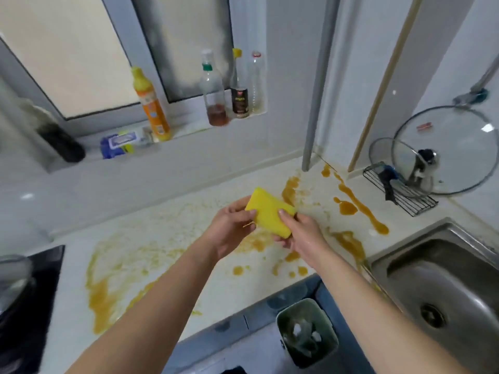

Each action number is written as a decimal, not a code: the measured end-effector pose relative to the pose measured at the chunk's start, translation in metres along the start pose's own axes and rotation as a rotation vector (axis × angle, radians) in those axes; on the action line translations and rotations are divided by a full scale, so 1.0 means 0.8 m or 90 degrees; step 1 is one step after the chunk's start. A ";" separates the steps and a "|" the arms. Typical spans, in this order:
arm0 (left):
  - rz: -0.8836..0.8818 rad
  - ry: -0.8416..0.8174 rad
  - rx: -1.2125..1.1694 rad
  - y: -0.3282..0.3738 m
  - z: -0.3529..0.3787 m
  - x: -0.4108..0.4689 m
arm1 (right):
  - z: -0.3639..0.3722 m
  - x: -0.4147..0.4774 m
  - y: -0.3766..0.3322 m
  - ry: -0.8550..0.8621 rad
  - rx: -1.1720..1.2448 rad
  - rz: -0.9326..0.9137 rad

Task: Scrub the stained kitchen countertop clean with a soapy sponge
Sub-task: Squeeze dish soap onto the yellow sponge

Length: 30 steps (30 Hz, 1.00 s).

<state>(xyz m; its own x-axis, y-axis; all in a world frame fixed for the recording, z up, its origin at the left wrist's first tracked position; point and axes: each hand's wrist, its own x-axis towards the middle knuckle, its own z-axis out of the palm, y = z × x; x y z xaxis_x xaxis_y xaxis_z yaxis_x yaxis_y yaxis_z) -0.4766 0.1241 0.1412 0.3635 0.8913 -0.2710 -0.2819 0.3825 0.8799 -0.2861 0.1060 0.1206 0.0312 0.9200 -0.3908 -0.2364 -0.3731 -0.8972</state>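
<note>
Curled round the left end of the yellow sponge (270,214), the left hand (229,230) holds it above the stained countertop (162,225). The right hand (303,234) grips the sponge's right end, thumb on top. Orange stains (348,207) streak at 2 o'clock from the sponge, and the steel sink (445,287) lies at 4 o'clock.

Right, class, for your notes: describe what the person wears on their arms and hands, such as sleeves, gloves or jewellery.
Nothing worn shows. The left hand and right hand have no gloves, and no rings are visible. The left forearm and right forearm are uncovered to the picture's edge: no sleeve, watch or band.
</note>
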 end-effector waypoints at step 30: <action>0.175 0.715 -0.184 0.228 -0.260 -0.102 | 0.491 0.336 -0.244 -0.142 -0.531 -0.355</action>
<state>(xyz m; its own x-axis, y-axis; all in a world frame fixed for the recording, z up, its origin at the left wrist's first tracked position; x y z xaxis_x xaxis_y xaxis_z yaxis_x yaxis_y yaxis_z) -0.7424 0.1715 0.2428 -0.6802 0.6115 -0.4043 -0.4707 0.0584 0.8803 -0.6129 0.4731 0.2716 -0.2712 0.9577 0.0965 0.5096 0.2279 -0.8297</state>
